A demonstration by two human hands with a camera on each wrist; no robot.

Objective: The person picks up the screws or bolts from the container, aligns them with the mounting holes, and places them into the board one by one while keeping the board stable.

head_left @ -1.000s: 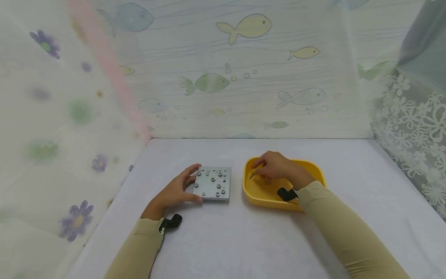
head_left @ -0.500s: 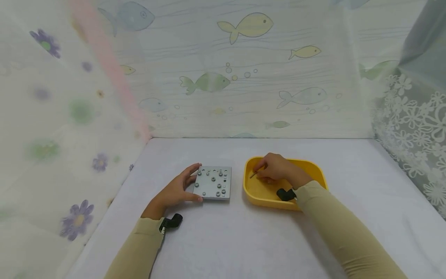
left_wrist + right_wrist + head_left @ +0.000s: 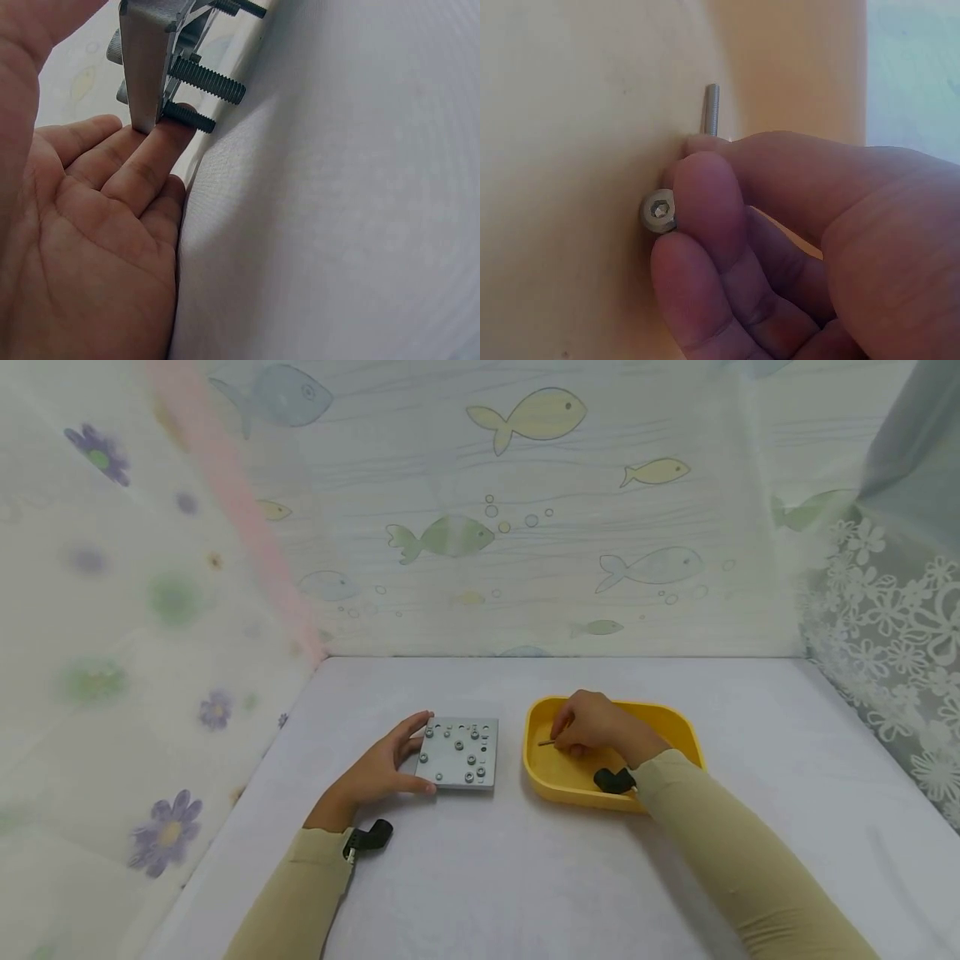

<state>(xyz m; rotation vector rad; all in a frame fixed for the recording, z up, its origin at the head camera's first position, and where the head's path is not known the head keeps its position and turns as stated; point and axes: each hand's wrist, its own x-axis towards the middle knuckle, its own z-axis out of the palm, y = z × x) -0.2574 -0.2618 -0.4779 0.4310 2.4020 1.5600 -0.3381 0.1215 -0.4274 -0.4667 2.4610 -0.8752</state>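
In the head view my left hand (image 3: 375,770) grips the left side of a square silver metal plate (image 3: 450,766), thumb at the near edge and fingers at the far edge. Several socket-head screws stand in the plate. From the left wrist view, their threaded shanks (image 3: 206,80) stick out below it, with fingertips touching its edge. My right hand (image 3: 592,722) is inside a yellow tray (image 3: 555,792), pinching a screw whose threaded shank (image 3: 712,109) juts past the fingers. A hex-socket screw head (image 3: 658,211) shows at the fingertips; I cannot tell whether it belongs to that screw.
A white cloth covers the table (image 3: 480,877). The yellow tray stands just right of the plate, its raised rim around the right hand. Behind the table hangs a fish-print curtain (image 3: 540,585); flowered and lace cloths hang at the sides.
The right hand has drawn slightly back within the tray, and the screw shank at its fingers has turned from slanted to nearly level. The left hand and plate stay in place.
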